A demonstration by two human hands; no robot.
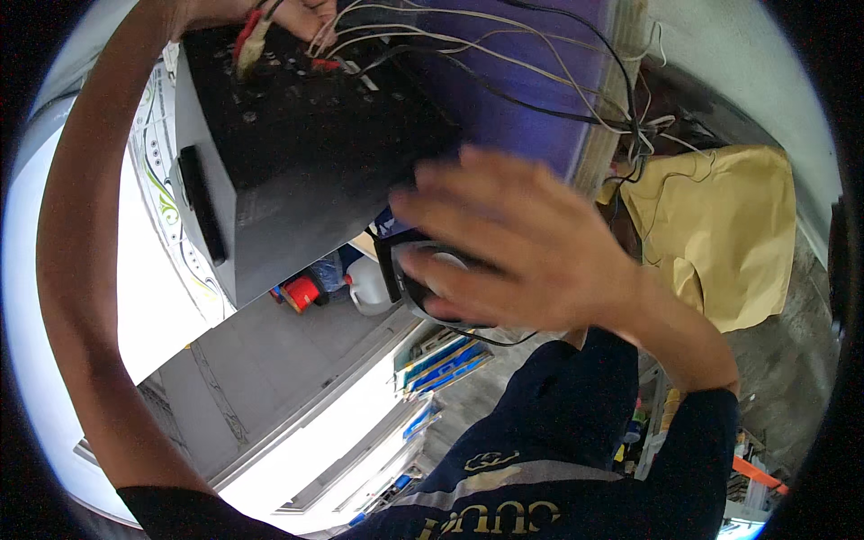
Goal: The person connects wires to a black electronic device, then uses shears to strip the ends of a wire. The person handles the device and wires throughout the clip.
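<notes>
A black box-shaped unit [315, 135], with sockets and plugs on its upward face, lies tilted at the upper left. My left hand [301, 20] reaches over its far edge, fingers curled around thin white cables [387, 34]; the top of the picture cuts it off partly. Beside it, red and pale plugs [252, 45] stand in the sockets. My right hand [522, 243], smeared by motion, has its fingers spread and holds nothing. Behind its fingers is a round dark thing with a grey rim [423, 301], mostly hidden, so its kind is unclear.
A purple surface [540, 99] with white and black cables crossing it lies beyond the unit. A yellow-brown paper sheet or bag [729, 234] is at the right. Below the unit are a white plastic jug [367, 286], a red container [301, 292] and stacked blue items [450, 364].
</notes>
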